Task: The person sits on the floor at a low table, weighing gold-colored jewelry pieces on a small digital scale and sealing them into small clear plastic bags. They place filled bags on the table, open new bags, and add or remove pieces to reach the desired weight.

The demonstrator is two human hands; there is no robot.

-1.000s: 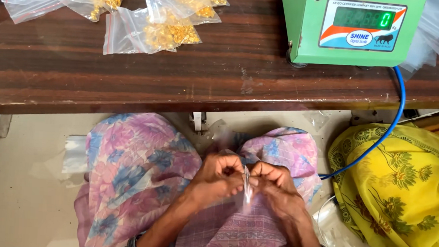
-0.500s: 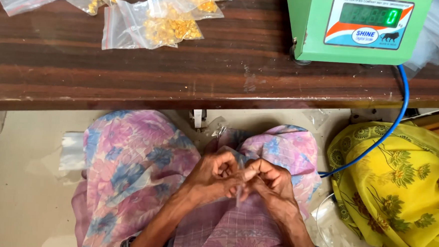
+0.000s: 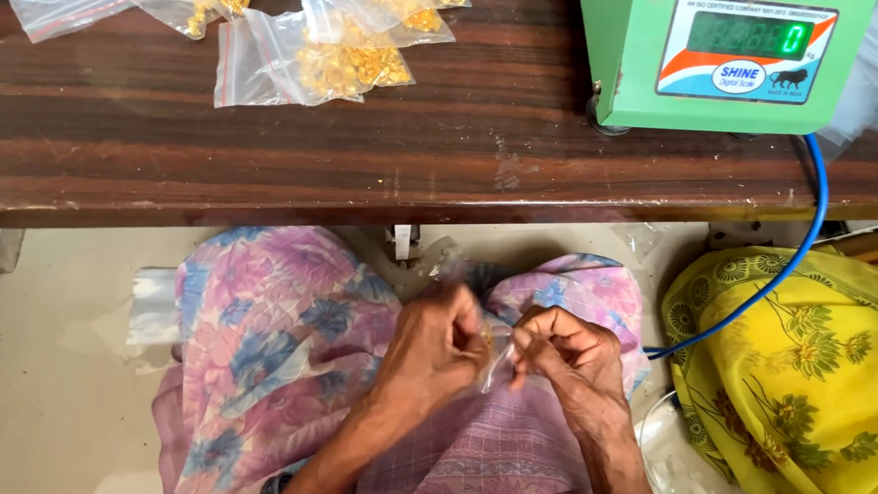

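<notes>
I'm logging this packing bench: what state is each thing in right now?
Small clear bag: pinched between both hands, over the lap.
Left hand: closed on the bag.
Right hand: closed on the bag.
Filled bags: lying flat on the table.
Green scale: switched on, display lit.

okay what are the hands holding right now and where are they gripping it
Both the left hand and the right hand pinch a small clear plastic bag between their fingertips, near its top edge; its contents cannot be told.

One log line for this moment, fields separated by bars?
left hand: pinches small clear bag | right hand: pinches same bag | place: over lap | table: filled bags, green scale
</notes>
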